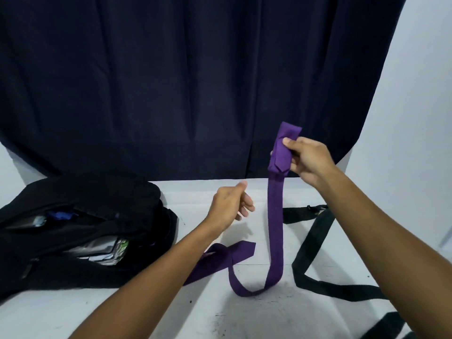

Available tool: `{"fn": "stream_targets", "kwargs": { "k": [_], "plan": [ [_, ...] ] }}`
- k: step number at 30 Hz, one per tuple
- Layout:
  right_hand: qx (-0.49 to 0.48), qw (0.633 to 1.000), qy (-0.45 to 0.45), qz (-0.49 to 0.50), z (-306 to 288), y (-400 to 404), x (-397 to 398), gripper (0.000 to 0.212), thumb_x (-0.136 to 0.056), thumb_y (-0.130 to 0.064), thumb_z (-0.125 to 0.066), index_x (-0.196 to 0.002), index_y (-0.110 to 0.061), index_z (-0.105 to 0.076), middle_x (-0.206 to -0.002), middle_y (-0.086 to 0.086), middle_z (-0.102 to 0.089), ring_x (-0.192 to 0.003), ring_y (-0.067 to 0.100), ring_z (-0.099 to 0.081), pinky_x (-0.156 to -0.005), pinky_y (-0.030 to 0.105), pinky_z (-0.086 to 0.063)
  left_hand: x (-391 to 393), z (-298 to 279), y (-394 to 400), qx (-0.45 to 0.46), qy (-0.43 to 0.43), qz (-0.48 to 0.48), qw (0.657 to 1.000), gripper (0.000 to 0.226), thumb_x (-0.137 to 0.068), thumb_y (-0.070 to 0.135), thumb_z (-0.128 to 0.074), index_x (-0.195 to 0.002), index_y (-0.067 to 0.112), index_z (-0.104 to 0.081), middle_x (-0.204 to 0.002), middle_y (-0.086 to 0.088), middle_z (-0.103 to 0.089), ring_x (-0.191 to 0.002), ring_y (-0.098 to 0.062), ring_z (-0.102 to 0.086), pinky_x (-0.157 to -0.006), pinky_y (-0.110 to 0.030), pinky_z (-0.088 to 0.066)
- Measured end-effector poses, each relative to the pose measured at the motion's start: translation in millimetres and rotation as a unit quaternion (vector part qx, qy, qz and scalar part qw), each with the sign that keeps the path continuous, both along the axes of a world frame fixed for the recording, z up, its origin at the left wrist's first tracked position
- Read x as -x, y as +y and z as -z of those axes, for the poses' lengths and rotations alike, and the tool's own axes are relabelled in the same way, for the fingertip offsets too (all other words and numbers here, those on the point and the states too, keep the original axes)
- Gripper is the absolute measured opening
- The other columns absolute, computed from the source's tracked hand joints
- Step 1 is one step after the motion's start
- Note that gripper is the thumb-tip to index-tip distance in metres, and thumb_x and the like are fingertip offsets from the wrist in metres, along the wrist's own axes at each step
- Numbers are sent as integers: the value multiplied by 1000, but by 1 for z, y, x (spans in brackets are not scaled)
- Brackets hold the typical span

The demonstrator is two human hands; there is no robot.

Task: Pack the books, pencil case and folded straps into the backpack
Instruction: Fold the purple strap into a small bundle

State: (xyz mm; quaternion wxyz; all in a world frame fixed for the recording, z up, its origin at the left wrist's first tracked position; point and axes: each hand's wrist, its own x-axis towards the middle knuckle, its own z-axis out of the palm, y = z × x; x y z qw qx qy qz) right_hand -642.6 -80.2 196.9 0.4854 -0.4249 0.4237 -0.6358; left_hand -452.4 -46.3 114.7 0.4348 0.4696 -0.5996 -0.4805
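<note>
Dim even light, soft shadows under the arms, wide-angle bending at edges, slightly soft focus

- Single head-worn wide-angle view, looking forward and down over a white table [244, 314].
- Close range: both forearms reach in from the bottom edge.
- It faces a dark curtain [195, 81] behind the table.

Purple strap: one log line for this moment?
right hand pinches purple fabric strap folded end | left hand free | black backpack open
</note>
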Motion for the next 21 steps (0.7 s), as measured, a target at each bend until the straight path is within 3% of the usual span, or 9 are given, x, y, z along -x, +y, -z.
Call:
{"fn": "stream_targets", "kwargs": {
  "k": [2,4,7,9,13,17,21],
  "plan": [
    [8,1000,10,-14,1,7,-8,14,-91,-5,-62,-78,-6,-58,-83,17,-69,-76,28,-71,-66,35,-60,13,-12,4,-167,80,84,979,68,-100,57,-31,-94,-1,-67,-92,-23,-73,-75,-31,-69,-64,-37,-55],
    [15,999,20,-34,3,15,-14,15,-91,-6,-62,-77,-6,-58,-82,17,-69,-75,28,-71,-65,35,-59,21,-14,0,-304,206,150,918,85,-96,66,-29,-124,-10,-52,-111,-31,-66,-94,-45,-68,-77,-51,-56],
    [15,998,31,-56,8,27,-19,8,-91,-5,-62,-83,-3,-62,-79,15,-71,-73,27,-72,-69,36,-60,27,-10,-13,-348,378,143,846,93,-95,65,-30,-138,-18,-31,-127,-36,-54,-104,-50,-62,-79,-63,-51],
    [3,997,35,-66,15,34,-21,5,-90,-5,-63,-87,-2,-64,-81,15,-71,-74,26,-72,-71,36,-61,27,-10,-24,-330,443,110,826,89,-96,61,-32,-142,-15,-29,-130,-33,-54,-107,-47,-61,-81,-62,-52],
    [-32,994,59,-84,40,44,-22,3,-88,-5,-65,-88,-3,-66,-82,11,-71,-71,19,-68,-65,31,-59,15,-18,-42,-284,433,68,853,79,-96,55,-39,-137,-12,-40,-118,-25,-64,-102,-37,-63,-87,-49,-49],
    [-79,986,63,-131,66,53,-23,24,-87,-4,-65,-107,9,-63,-99,23,-69,-84,31,-66,-83,44,-56,5,-25,-52,-253,419,58,870,71,-94,48,-47,-130,-14,-46,-125,-27,-61,-108,-38,-63,-84,-48,-52],
    [-109,974,77,-186,79,61,-23,30,-84,-4,-66,-108,13,-60,-107,30,-66,-92,35,-64,-85,46,-55,2,-20,-54,-236,428,62,870,60,-94,39,-50,-129,-10,-50,-127,-24,-62,-113,-37,-63,-94,-52,-49]
  ]
}}
